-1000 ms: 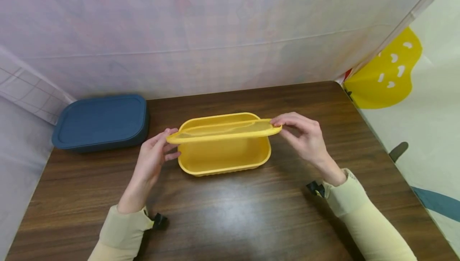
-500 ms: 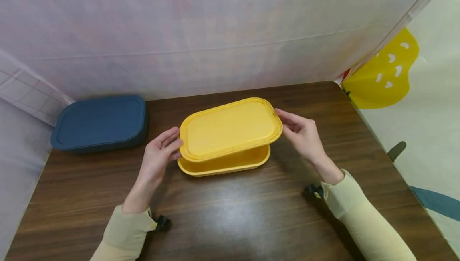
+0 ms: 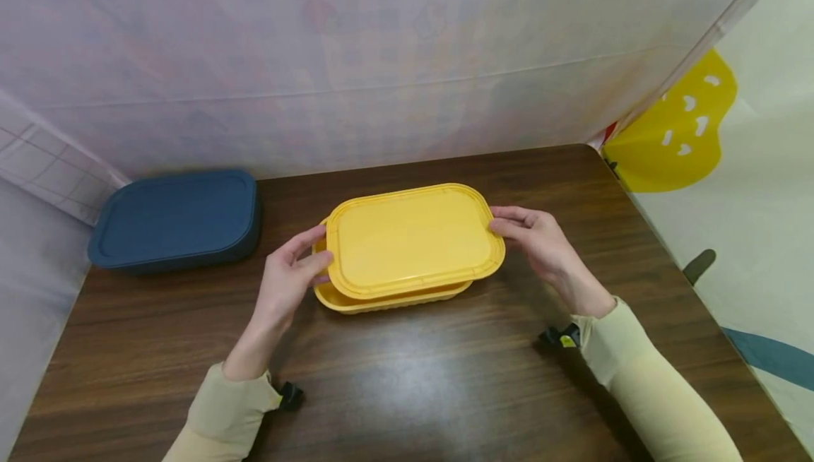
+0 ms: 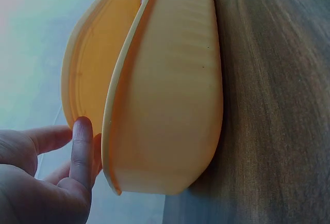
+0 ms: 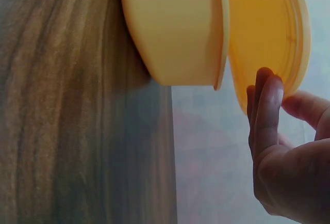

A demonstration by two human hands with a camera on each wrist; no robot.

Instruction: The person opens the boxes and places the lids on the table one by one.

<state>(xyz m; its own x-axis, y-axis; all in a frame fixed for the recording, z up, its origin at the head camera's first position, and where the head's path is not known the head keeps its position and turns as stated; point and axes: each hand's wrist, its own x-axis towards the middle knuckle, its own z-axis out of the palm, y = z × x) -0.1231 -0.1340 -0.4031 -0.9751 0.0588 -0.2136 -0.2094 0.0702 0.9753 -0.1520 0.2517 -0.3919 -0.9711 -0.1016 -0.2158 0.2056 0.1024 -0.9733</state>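
Observation:
A yellow lid (image 3: 413, 239) with rounded corners is held slightly tilted above a yellow plastic box (image 3: 394, 302). My left hand (image 3: 286, 275) pinches its left end between thumb and fingers. At the opposite end, my right hand (image 3: 543, 246) pinches the lid the same way. In the left wrist view a wedge of space shows between the lid (image 4: 87, 64) and the rim of the box (image 4: 165, 90). The right wrist view also has the lid (image 5: 268, 33) apart from the box rim. Most of the box's inside is hidden under the lid.
A dark blue lidded box (image 3: 178, 218) stands at the back left of the brown wooden table (image 3: 407, 384). Pale patterned cloth (image 3: 381, 73) hangs right behind the table. More cloth with a yellow shape (image 3: 674, 130) hangs along the right side.
The lid has turned from a steep, nearly edge-on tilt to lying flatter, top face showing, and has come lower over the box. Both hands have kept their hold on its ends.

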